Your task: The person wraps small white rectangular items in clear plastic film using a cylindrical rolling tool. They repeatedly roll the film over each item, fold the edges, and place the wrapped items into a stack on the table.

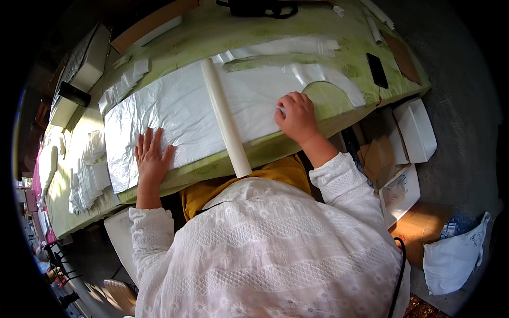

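Our left hand (pixel 152 159) lies flat, fingers spread, pressing the white sheet (pixel 175 114) near the table's near edge; it grips nothing, and looks to be pinning the sheet so it won't slide. Our right hand (pixel 297 117) is curled, knuckles up, on the same sheet further right. It may pinch something small at the fingertips, but we cannot tell what. Between the hands a white tube (pixel 225 119) lies across the sheet, its near end sticking out past the table edge toward our body; likely a weight or straightedge. The sheet covers most of the green table (pixel 265 32), with a curved cutout (pixel 326 95) just right of the right hand. Cut white pieces (pixel 87 177) are stacked left, well apart. A black phone (pixel 377 70) sits far right. Open green surface remains beyond the sheet. Boxes (pixel 416 130) crowd the floor to the right.
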A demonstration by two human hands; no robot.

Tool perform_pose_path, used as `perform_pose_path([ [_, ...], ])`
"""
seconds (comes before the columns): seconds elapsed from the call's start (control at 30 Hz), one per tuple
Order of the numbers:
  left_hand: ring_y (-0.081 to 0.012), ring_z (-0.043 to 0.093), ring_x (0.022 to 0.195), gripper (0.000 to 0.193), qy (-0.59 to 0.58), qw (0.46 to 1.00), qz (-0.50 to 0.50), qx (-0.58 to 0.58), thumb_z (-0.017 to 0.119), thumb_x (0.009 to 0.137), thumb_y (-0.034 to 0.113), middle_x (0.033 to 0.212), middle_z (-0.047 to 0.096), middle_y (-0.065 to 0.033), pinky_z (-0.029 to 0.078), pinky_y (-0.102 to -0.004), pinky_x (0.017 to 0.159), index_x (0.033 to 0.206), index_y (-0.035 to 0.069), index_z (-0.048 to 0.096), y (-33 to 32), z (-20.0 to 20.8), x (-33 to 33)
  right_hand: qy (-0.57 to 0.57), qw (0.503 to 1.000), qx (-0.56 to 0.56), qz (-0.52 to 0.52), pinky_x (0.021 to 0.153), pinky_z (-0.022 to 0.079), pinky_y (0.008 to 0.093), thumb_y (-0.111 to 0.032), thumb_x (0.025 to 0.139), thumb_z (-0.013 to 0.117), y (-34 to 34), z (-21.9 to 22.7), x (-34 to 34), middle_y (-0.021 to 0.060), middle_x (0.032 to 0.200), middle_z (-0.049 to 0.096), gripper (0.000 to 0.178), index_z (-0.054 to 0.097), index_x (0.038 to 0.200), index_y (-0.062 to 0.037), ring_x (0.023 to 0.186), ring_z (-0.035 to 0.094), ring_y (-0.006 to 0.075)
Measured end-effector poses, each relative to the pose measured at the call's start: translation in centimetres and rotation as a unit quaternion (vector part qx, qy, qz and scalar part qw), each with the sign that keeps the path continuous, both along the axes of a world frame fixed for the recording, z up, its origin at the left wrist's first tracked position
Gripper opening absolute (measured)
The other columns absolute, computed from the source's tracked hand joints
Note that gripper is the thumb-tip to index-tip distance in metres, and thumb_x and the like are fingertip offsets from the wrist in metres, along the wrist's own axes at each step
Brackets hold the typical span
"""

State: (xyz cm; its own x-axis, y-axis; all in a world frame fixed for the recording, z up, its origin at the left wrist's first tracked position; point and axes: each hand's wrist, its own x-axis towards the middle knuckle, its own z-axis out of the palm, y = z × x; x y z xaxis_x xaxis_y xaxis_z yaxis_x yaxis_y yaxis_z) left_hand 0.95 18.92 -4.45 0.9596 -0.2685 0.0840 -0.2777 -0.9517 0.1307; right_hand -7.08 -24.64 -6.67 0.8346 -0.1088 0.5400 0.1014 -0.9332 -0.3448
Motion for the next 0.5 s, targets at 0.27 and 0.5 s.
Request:
perform_pose_path([
  [0.27, -0.0292, 0.035, 0.151, 0.05, -0.054, 0.996, -0.016, -0.074, 0.064, 0.097, 0.034, 0.155, 0.051, -0.0054, 0.021, -0.0492, 0.125, 0.144, 0.016, 0.058, 1.1, -1.2, -0.2, 0.016, 0.995, -0.094, -0.013, 0.106, 0.039, 0.0503, -0.023, 0.081, 0.072, -4.6, 2.0, 2.5, 0.0045, 0.114, 0.067, 0.027, 0.072, 0.106, -0.012, 0.113, 0.057, 0.028],
  [0.5, -0.0302, 0.038, 0.149, 0.046, -0.059, 0.995, -0.017, -0.084, 0.064, 0.097, 0.032, 0.153, 0.053, -0.0066, 0.023, -0.0489, 0.124, 0.139, 0.014, 0.062, 1.5, -1.5, 0.0, 0.165, 0.982, -0.068, 0.063, 0.115, 0.038, 0.0458, -0.035, 0.092, 0.066, -7.3, 1.4, 8.9, 0.0104, 0.137, 0.063, 0.042, 0.067, 0.128, -0.0139, 0.132, 0.052, 0.0337],
])
